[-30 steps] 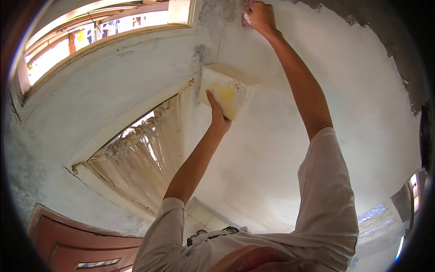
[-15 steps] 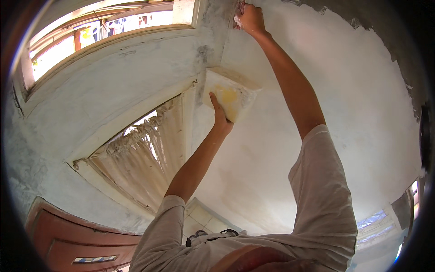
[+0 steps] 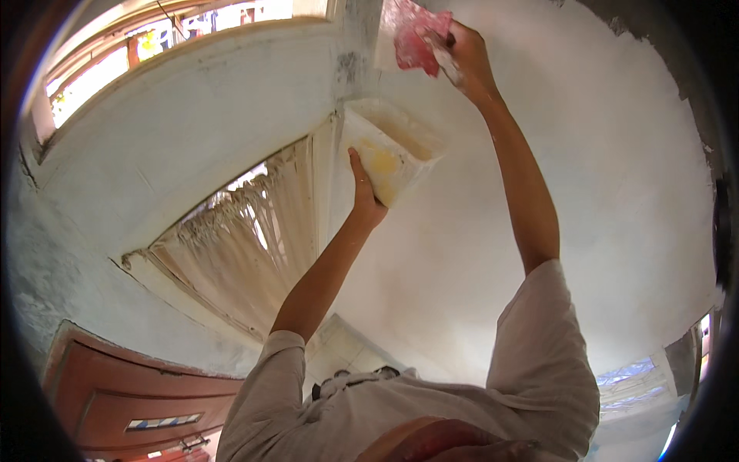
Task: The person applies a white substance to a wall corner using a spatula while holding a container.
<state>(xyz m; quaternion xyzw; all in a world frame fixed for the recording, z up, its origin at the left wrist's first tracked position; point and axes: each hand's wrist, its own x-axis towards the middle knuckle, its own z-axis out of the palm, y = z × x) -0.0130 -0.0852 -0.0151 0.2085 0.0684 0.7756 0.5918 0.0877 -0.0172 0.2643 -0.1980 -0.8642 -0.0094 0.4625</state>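
Looks to us like the skim coat is pretty far along: the big white wall (image 3: 570,169) filling the right half of the frame reads as mostly covered, smooth and pale. What's left, we'd guess, is the rough grey strip (image 3: 660,52) curving along the upper right, where the white ends in a ragged edge, plus the dark blotchy patch (image 3: 348,68) by the corner at top centre. Our right hand (image 3: 469,65) is closed around a pinkish-red spreader (image 3: 422,42) smeared with white, up at top centre; it's blurry there, so we can't swear whether it's touching the wall. Our left hand (image 3: 368,191) grips a tilted, squarish plastic tub (image 3: 371,150) with a yellow stain, just above left of frame centre. Can't tell how much filler is left inside, so no idea if we need a refill.
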